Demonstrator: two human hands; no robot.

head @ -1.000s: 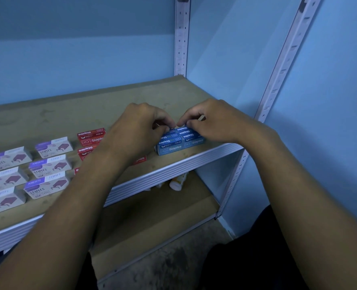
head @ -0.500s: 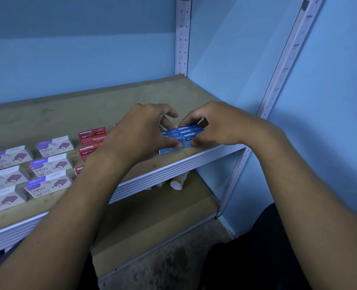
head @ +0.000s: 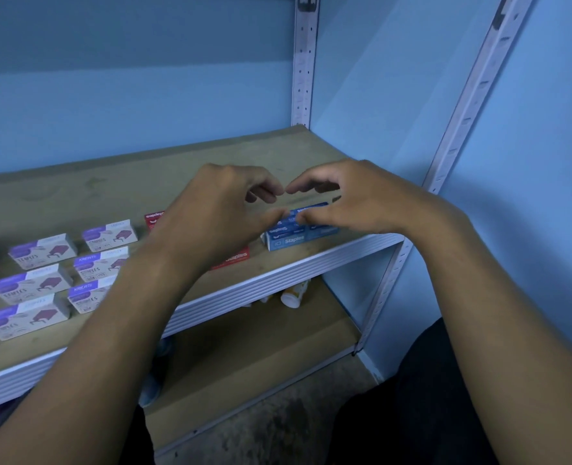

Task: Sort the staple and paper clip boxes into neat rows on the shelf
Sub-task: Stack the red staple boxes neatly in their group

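**Both hands lifted off the blue boxes**

Since half a second ago, both hands have risen from the blue boxes [head: 286, 237], which they had been squeezing together from either side. Now the left hand [head: 217, 213] hovers just left of the cluster, fingers loosely curled and gripping nothing, thumb tip close to the nearest box top. The right hand [head: 355, 199] hangs over the cluster's right part, fingers bent and spread, also holding nothing; whether its thumb touches a box I cannot tell. Their fingertips nearly meet above the boxes. The blue boxes sit packed together near the shelf's [head: 277, 280] front edge, toward its right end. Red boxes [head: 234, 258] lie partly hidden under the left wrist. Purple boxes [head: 43, 250] stand unmoved in two rows toward the left end.
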